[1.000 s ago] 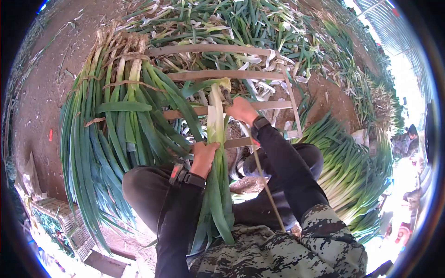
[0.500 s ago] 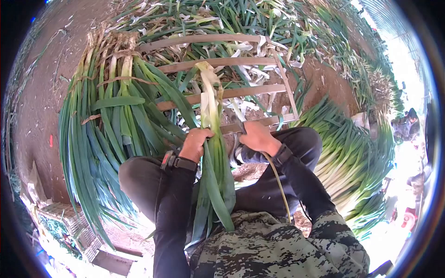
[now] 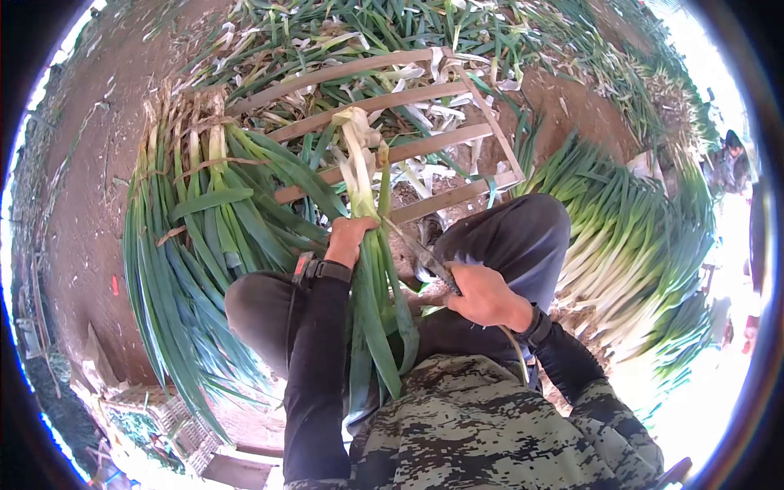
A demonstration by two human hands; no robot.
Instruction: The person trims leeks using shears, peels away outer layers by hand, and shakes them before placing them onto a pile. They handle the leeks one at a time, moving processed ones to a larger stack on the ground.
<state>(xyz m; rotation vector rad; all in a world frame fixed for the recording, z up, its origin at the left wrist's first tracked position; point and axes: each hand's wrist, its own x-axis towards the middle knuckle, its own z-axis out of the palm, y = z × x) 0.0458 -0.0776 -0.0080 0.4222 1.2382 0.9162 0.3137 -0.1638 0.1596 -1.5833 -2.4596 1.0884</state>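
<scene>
My left hand is closed around a green onion just below its pale stem. The root end points away from me, and its green leaves hang down over my lap. Loose, pale outer layers stand out around the stem. My right hand grips an air blow gun with a thin yellowish hose running from it toward my waist. The gun's slim nozzle slants up and left, its tip close to the onion beside my left hand.
A large tied bundle of green onions lies on a slatted wooden rack at left. Stripped leaves cover the ground beyond. At right spreads a heap of white-stemmed onions. A crate sits lower left; another person is at far right.
My right hand has drawn back toward me and to the right, turning the blow gun so its nozzle shows beside the onion. My left hand keeps its hold; the whole view has shifted slightly.
</scene>
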